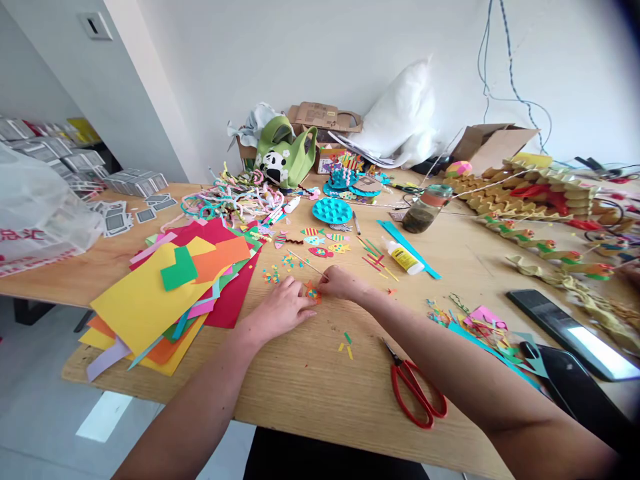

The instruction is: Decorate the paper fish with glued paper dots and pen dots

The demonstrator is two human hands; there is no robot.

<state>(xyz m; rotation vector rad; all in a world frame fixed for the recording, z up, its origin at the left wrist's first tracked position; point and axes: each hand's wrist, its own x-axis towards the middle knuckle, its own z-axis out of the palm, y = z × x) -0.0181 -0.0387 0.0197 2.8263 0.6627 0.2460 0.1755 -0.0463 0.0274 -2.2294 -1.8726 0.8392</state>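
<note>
My left hand (286,308) rests on the table with its fingers spread beside a small orange paper fish (313,292). My right hand (340,283) is pinched round a thin white stick (303,260) that points up and left, its fingers at the fish's right edge. Tiny colored paper dots (271,274) lie just beyond my left hand. Farther back are several finished paper fish (320,252). A white glue bottle (403,257) lies to the right, near thin paper strips (373,257).
Stacked colored paper (145,293) covers the table's left side. Red scissors (417,393) lie under my right forearm's near side. A glass jar (426,210), a blue palette (332,211), paper scraps (480,327) and a phone (575,333) stand or lie around.
</note>
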